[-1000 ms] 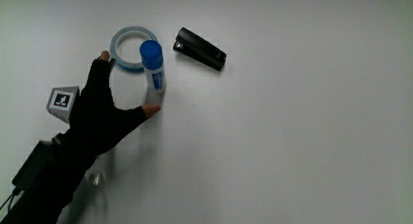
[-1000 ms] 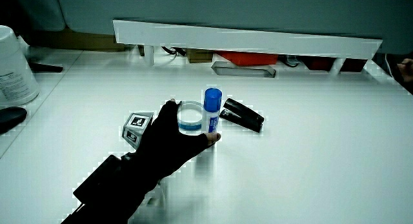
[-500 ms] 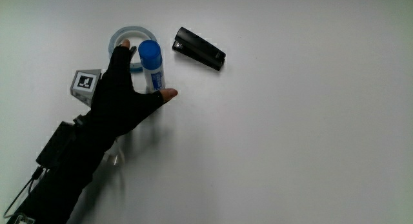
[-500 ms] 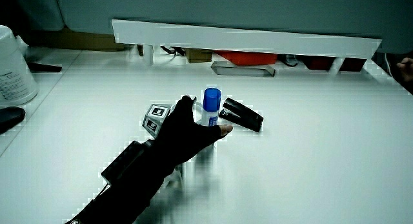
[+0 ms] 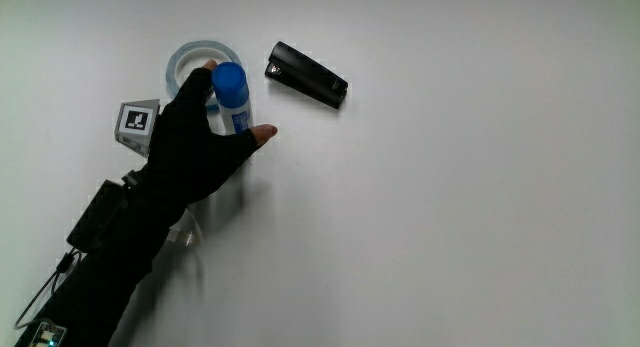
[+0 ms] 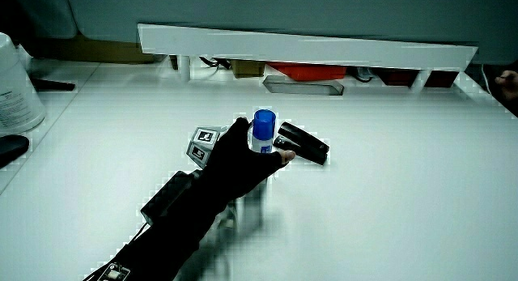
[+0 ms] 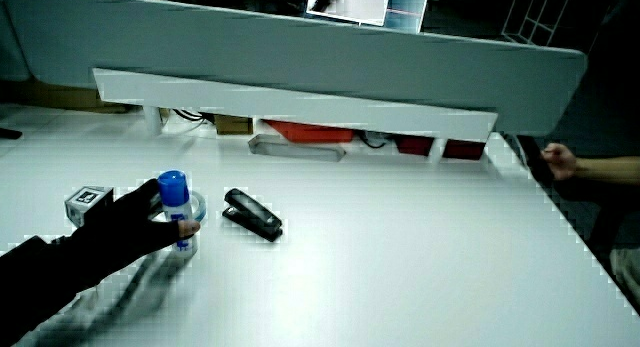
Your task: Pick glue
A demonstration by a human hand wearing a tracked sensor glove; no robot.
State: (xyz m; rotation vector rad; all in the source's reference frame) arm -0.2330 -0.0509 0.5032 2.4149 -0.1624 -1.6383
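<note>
The glue stick (image 5: 231, 84), white with a blue cap, stands upright on the white table beside a pale blue tape ring (image 5: 180, 61). The gloved hand (image 5: 216, 127) is wrapped around the stick's body, thumb on one side and fingers on the side toward the ring. In both side views the blue cap (image 6: 263, 121) (image 7: 173, 186) shows above the hand (image 6: 245, 157) (image 7: 140, 223). The stick's lower body is hidden by the glove. The patterned cube (image 5: 138, 119) sits on the back of the hand.
A black stapler (image 5: 306, 75) (image 7: 252, 215) lies close beside the glue. In a side view a white bottle (image 6: 16, 87) and a dark object (image 6: 11, 147) sit at the table's edge. A low white partition (image 6: 307, 48) runs along the table.
The hand has moved forward from just short of the glue stick and closed around it. The stick still stands on the table beside the ring.
</note>
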